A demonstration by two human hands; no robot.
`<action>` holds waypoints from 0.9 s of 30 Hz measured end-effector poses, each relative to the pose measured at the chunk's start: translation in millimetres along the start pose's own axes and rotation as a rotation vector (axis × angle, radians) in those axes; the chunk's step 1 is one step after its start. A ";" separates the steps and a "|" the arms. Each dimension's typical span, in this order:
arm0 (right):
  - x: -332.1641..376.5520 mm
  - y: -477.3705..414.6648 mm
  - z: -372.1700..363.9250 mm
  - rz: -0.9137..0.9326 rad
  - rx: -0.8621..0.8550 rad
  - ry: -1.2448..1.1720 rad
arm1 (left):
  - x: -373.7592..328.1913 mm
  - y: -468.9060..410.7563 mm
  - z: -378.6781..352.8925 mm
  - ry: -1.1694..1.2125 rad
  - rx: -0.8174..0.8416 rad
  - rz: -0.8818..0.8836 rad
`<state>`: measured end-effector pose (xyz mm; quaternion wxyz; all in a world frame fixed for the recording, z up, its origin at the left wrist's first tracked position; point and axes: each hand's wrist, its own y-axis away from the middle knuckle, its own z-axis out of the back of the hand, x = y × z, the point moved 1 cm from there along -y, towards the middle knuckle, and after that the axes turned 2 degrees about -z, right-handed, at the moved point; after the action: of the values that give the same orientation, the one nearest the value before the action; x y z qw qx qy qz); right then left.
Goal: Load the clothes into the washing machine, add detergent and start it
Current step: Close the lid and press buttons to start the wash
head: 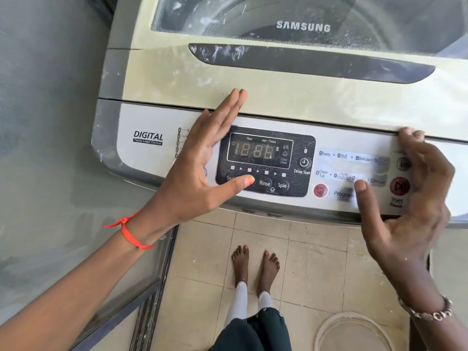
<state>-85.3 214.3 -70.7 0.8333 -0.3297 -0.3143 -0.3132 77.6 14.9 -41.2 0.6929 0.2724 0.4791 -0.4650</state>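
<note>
**Watch for a stray button press**

Your left hand (200, 158) lies open and flat, thumb on the washing machine's (149, 115) dark buttons. Your right hand (415, 198) hangs loosely curled and empty, with the start button (400, 186) just under its fingers. A careless thumb could change the cycle. Clothes aren't visible under the shut lid (278, 97).

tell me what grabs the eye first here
Two open hands are spread over the control panel: the left hand is flat, just left of the display, and the right hand is loosely curled beside the red Start/Pause button. Above them the lid is shut. Below, bare feet stand on the tiled floor.
</note>
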 end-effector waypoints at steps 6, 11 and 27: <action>-0.2 1.4 -1.4 0.011 -0.008 0.016 | -4.3 0.8 2.2 -0.032 0.041 0.020; 0.0 2.0 -1.4 0.007 -0.004 0.030 | -3.1 0.1 1.5 -0.068 0.053 0.027; 1.0 3.3 -0.7 0.008 -0.003 0.047 | -7.2 -6.7 -3.5 -0.245 0.011 0.059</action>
<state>-82.1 215.4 -71.5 0.8413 -0.3248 -0.2928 -0.3178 69.3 17.8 -35.5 0.7581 0.2313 0.3799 -0.4770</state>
